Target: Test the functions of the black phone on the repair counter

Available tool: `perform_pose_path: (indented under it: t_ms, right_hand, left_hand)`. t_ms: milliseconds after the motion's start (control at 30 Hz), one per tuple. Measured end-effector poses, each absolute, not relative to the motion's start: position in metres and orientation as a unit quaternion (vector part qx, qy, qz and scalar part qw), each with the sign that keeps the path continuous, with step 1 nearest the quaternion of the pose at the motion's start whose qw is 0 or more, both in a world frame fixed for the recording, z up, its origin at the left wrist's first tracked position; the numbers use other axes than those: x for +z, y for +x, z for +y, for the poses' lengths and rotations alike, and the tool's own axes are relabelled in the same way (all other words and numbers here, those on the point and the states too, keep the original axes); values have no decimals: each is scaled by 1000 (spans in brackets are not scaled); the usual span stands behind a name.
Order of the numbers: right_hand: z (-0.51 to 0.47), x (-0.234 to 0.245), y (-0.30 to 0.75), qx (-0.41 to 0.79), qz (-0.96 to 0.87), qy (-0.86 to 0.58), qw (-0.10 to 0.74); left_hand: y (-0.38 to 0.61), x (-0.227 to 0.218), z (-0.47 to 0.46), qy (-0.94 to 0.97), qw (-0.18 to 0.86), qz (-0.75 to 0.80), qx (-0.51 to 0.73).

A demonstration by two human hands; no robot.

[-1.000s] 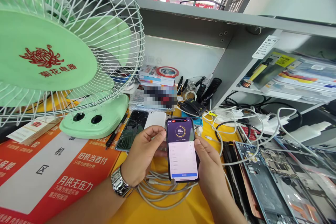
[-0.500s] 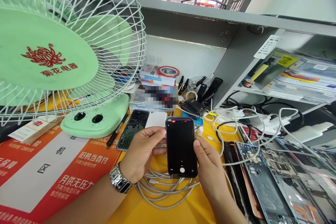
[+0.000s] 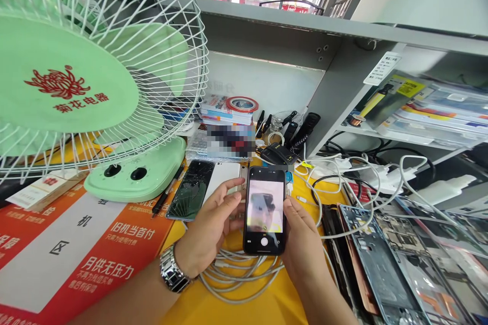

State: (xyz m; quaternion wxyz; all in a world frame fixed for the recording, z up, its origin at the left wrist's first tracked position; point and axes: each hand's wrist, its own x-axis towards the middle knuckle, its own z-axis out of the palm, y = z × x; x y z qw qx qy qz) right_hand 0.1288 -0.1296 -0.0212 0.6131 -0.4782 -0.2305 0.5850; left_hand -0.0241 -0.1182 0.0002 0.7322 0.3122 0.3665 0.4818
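Note:
A black smartphone (image 3: 264, 210) stands upright in front of me, its screen lit with a camera view and a white shutter button. My right hand (image 3: 303, 226) grips it along the right edge, thumb at the side of the screen. Beside the left edge, my left hand (image 3: 213, 223) has its fingers apart; whether its fingertips touch the phone is hard to tell. A metal-band watch (image 3: 173, 267) is on my left wrist. Behind that hand lie a cracked dark phone (image 3: 190, 190) and a white phone (image 3: 223, 179).
Coiled grey cable (image 3: 244, 284) lies on the yellow tabletop beneath the phone. A green fan (image 3: 135, 162) stands at left. Phone frames and parts (image 3: 381, 259) crowd the right, below white chargers and cables (image 3: 392, 177). A grey shelf (image 3: 331, 96) rises behind.
The phone's screen has gone from black to a bright camera picture. My left hand's fingers have loosened and spread at the phone's left edge; my right hand keeps hold.

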Motion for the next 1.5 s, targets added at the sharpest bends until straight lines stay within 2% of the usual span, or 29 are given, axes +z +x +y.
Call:
perform_pose_path:
  t_ms: [200,400,533,733,1067,1500]
  right_hand:
    - [-125,-25,125,567,-186,-441,671]
    - [-126,-32,129,531,-328,-500,600]
    - [-128,-20,133,516,-514,-426,536]
    - [-128,-20,139,529,-599,-367,477]
    - [-127,-25,133,453,-628,-402,489]
    - [-129,-22,135,498,-613,-372,488]
  left_hand:
    - [-16,-9,-128,323,792,327,402]
    - [-16,-8,-126,303,785,344,417]
    - [-17,-4,-125,309,786,320,430]
    - [-20,-5,-124,334,771,319,438]
    - [-21,-5,-121,341,769,324,433]
    - [-22,1,-122,344,766,331,431]
